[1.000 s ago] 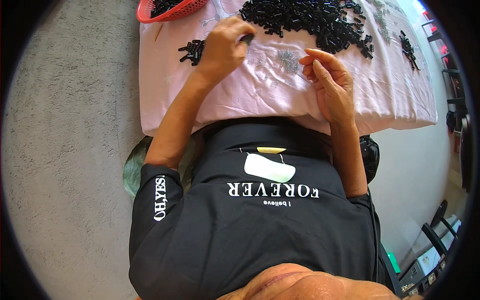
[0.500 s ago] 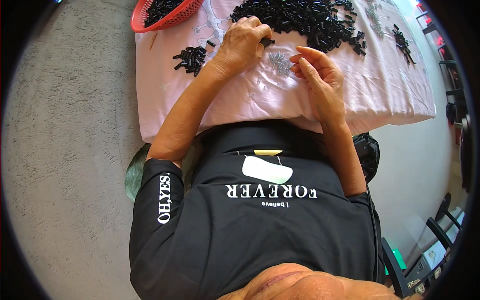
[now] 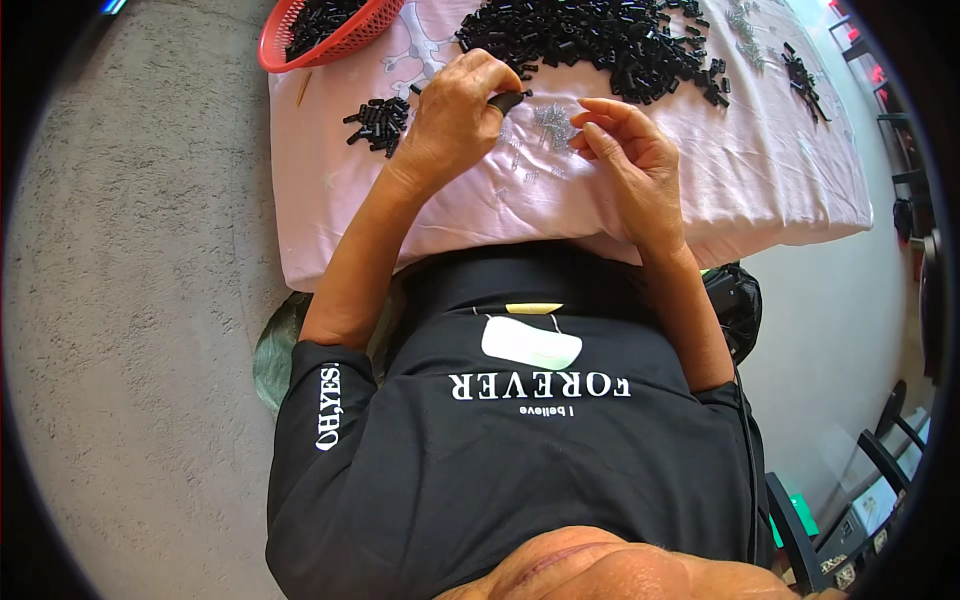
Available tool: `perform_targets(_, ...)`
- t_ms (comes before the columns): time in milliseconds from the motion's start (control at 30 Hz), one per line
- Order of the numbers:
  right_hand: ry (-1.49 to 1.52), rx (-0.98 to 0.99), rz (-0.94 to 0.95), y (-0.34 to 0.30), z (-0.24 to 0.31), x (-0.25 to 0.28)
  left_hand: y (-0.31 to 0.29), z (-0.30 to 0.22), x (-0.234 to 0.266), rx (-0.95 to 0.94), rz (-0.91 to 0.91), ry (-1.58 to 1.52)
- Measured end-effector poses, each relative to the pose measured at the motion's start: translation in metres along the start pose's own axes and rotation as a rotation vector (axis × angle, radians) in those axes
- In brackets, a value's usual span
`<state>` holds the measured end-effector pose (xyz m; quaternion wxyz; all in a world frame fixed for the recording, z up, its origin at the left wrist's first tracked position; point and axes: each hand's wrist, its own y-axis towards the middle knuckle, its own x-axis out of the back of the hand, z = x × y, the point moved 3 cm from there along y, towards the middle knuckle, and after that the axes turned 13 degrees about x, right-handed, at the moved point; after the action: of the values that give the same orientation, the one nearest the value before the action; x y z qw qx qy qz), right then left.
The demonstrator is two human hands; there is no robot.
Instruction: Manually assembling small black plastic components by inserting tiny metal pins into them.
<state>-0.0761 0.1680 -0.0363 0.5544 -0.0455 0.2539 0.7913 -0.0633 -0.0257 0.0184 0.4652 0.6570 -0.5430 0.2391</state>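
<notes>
My left hand [image 3: 450,118] is closed over the pink cloth, below the big heap of small black tubular pieces [image 3: 575,35]. A black tubular piece [image 3: 527,93] shows at its fingertips, and a dark band or cover [image 3: 506,102] lies along one digit. Across from it, my right hand [image 3: 640,150] has its fingers curled and its thumb drawn in toward them; anything pinched there is too small to make out. Between the hands lies a little pile of thin silvery metal pins [image 3: 553,122]. A smaller group of black pieces [image 3: 378,124] rests left of my left hand.
A red plastic basket [image 3: 375,35] of black pieces stands at the far left on the cloth-covered table [image 3: 770,190]. A thin wooden stick [image 3: 303,88] lies below it. More black pieces [image 3: 800,82] and silvery pins [image 3: 745,30] lie to the right. A black bag [image 3: 737,305] hangs beside me.
My left hand has drawn back toward me and slightly left, with the black piece still at its fingertips. The right hand has shifted a little left.
</notes>
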Motion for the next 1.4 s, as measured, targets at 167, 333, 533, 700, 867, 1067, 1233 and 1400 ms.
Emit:
perform_targets(167, -0.005, -0.036, 0.023, -0.002, 0.000, -0.005, -0.009, -0.030, 0.001, -0.083, 0.028, -0.035)
perform_targets(333, 0.030, -0.058, 0.060, -0.002, -0.001, -0.003, -0.015, -0.044, -0.006, -0.076, 0.073, -0.138)
perform_targets(533, 0.088, -0.065, -0.008, -0.003, -0.003, -0.001, -0.002, -0.014, -0.005, 0.047, 0.029, -0.144)
perform_targets(700, 0.039, -0.029, -0.023, -0.001, -0.001, -0.002, 0.025, 0.035, -0.002, 0.164, -0.163, 0.055)
perform_targets(867, 0.049, -0.017, -0.055, -0.002, -0.001, -0.001, 0.033, 0.045, -0.018, 0.119, -0.174, 0.152)
perform_targets(1067, 0.071, -0.008, -0.036, -0.001, 0.000, 0.000, 0.033, 0.049, -0.023, 0.106, -0.150, 0.115)
perform_targets(1233, -0.008, 0.003, 0.023, -0.001, -0.002, -0.001, 0.031, 0.052, -0.023, 0.048, -0.165, 0.125)
perform_targets(1400, -0.025, -0.015, 0.012, -0.001, -0.002, 0.001, 0.022, 0.032, -0.020, 0.037, -0.154, 0.041)
